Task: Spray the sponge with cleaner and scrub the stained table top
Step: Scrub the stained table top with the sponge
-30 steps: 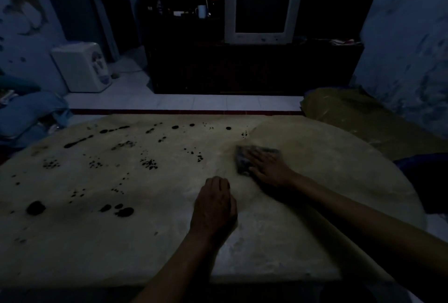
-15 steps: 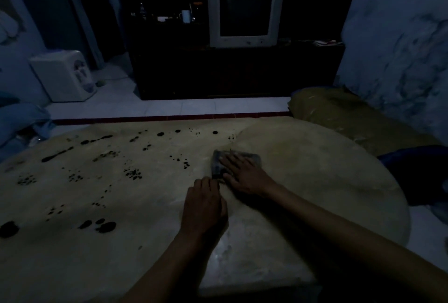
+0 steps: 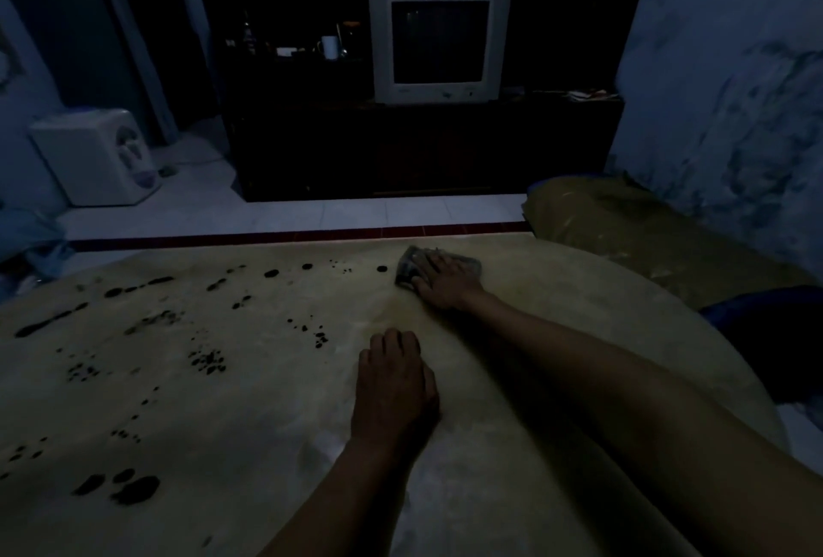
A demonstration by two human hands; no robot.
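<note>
The pale table top (image 3: 556,333) fills the lower view in dim light. Dark stains (image 3: 133,489) speckle its left half and far middle. A grey sponge (image 3: 407,269) lies near the table's far edge, and my right hand (image 3: 445,282) presses flat on it with fingers spread over its top. My left hand (image 3: 394,387) rests on the table nearer to me, its fingers curled under and holding nothing. No cleaner bottle is in view.
Beyond the table is a tiled floor, a dark cabinet with a grey television (image 3: 438,44) and a white mug (image 3: 330,47). A white appliance (image 3: 95,157) stands at far left. A cushion (image 3: 623,218) lies at right against the wall.
My right hand has pushed the sponge away from me, from beside my left hand to the far edge of the table. My left hand has stayed in place.
</note>
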